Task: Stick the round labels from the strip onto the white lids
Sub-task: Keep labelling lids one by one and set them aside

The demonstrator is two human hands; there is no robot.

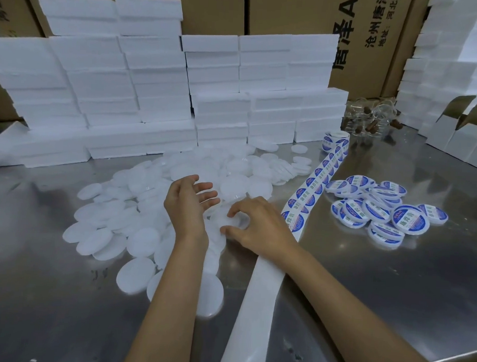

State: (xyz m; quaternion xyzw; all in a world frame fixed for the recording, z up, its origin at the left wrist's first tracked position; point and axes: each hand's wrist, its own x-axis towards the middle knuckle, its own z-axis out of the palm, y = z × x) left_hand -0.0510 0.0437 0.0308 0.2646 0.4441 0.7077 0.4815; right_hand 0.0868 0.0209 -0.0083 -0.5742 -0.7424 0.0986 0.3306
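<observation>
Right hand [257, 225] grips white lid [227, 221] (left hand [188, 203] open).

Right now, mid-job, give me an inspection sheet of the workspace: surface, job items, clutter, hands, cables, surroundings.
Surface: shiny metal table, reflective.
Job's things: bare white lids heaped centre-left; label strip runs from its roll toward the person, the near stretch already empty; labelled lids piled on the right.
Clutter: glass jars with brown stoppers at the back right.
Grippers: left hand open over the heap; right hand has its fingers curled on a lid in the heap.
Cables: nothing seen.
Surroundings: stacked white foam boxes, cardboard cartons behind them, open white cartons on the right.
</observation>
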